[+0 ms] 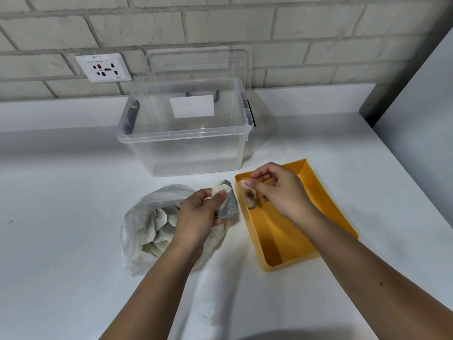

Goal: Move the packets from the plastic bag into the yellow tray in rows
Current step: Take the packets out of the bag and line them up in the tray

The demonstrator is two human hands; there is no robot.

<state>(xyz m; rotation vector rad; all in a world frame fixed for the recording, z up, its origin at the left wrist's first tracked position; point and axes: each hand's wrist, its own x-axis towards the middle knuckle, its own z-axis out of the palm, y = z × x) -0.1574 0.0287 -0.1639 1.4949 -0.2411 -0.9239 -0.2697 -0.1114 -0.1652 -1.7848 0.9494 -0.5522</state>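
Note:
A clear plastic bag (144,224) lies on the white counter, with several pale packets inside it. My left hand (196,217) is above the bag's mouth and grips a small bunch of packets (228,202), grey and whitish, beside the tray's left wall. The yellow tray (294,241) sits to the right of the bag. My right hand (277,190) is over the tray's far left corner and pinches one brownish packet (248,196) by its top, so that the packet hangs down inside the tray.
A clear plastic storage box (186,133) with a white label stands behind the bag and tray, its lid leaning on the brick wall. A wall socket (104,67) is at the back left. A grey panel (416,119) borders the counter at the right.

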